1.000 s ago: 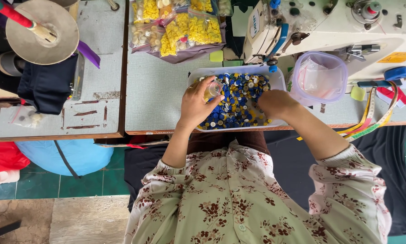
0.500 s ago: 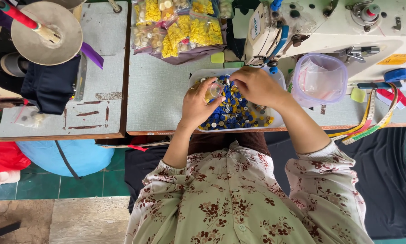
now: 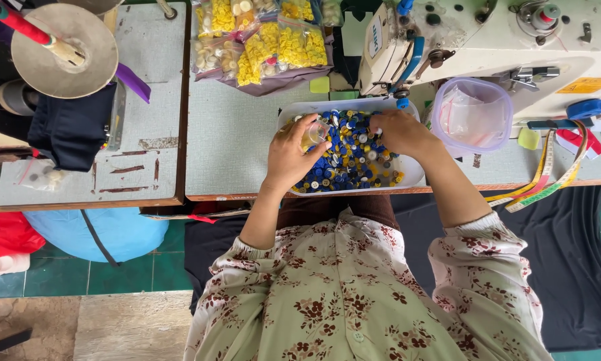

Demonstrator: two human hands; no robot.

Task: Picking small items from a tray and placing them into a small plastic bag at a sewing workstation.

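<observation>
Hands [image 3: 344, 144] among glossy round buttons [image 3: 354, 157]

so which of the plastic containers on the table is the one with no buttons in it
The round clear tub with the purple rim, right of the right hand; it holds only a plastic bag, while the white rectangular tray is full of buttons.

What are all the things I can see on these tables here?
Tray: one, white, table edge.
Buttons: many, mostly blue and yellow, in tray.
Small clear bag: one, in left hand.
Button bags: several, yellow and cream, table's far side.
Lidded tub: one, clear with purple rim, right of tray.
Sewing machine: one, cream, behind tray.
Measuring tape: one, yellow, hanging off edge.
Left hand: holds bag.
Right hand: among buttons.
</observation>
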